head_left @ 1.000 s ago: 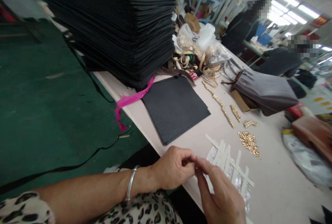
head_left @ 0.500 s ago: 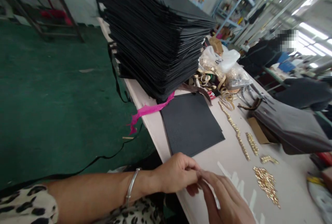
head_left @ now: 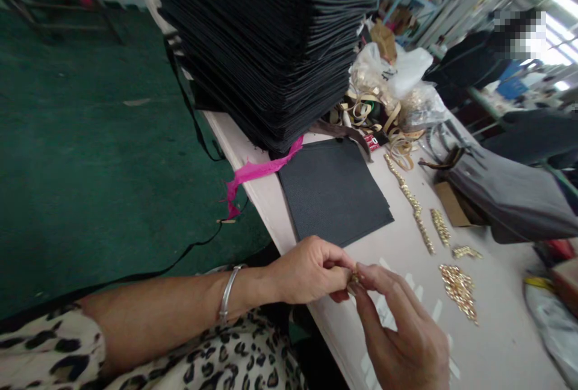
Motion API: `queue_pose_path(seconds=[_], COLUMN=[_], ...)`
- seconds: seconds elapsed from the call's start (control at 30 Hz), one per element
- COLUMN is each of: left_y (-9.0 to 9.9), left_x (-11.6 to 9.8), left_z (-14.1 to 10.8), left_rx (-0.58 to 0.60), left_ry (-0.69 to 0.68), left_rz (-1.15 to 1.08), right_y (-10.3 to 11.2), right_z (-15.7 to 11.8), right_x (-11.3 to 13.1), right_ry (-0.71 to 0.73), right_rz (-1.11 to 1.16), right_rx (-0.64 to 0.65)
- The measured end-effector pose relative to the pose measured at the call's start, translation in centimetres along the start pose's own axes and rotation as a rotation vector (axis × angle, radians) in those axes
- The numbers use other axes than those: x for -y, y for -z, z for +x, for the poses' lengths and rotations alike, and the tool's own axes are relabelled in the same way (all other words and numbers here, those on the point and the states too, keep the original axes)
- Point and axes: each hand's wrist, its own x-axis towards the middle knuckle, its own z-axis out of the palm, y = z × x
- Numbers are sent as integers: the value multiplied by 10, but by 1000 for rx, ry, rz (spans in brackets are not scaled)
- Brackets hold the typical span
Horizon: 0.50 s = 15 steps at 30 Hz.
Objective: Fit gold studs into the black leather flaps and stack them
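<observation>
My left hand [head_left: 309, 271], with a silver bangle [head_left: 228, 294] at its wrist, is closed in a pinch. Its fingertips meet those of my right hand [head_left: 401, 324] over the table's near edge. Between them shows a small gold metal piece [head_left: 354, 280], partly covered by the fingers. Right of the hands lies a loose pile of gold metal pieces [head_left: 459, 295]. Farther back, similar pieces form a long row [head_left: 412, 200], a short block [head_left: 439, 227] and a small cluster [head_left: 467, 252]. Under my right hand, white strips [head_left: 418, 294] mark the tabletop.
A tall stack of black sheets [head_left: 271, 47] stands behind a flat black panel [head_left: 336, 191]. A pink fabric strip [head_left: 264, 168] hangs over the edge. Plastic bags [head_left: 422, 104], tan straps [head_left: 361, 104] and a grey bag [head_left: 519, 191] crowd the far side. A person [head_left: 469, 71] is beyond.
My view has tipped down slightly, so the table contents sit higher. My right hand has turned and its fingers now show more, with the gold piece visible between the fingertips.
</observation>
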Motion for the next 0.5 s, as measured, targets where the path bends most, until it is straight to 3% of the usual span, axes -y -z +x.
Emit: queue_pose_path(seconds=[0.23, 0.4, 0.5], left_y=[-2, -3, 2], left_x=[3, 5, 1], left_z=[3, 8, 6], left_rx=[-24, -28, -60], left_ry=[97, 158, 148], left_rz=[-133, -228, -313], right_y=[-3, -9, -10], right_z=[3, -1, 4], right_x=[-7, -23, -33], right_ry=[298, 326, 287], right_rz=[-72, -111, 30], right_rx=[35, 101, 73])
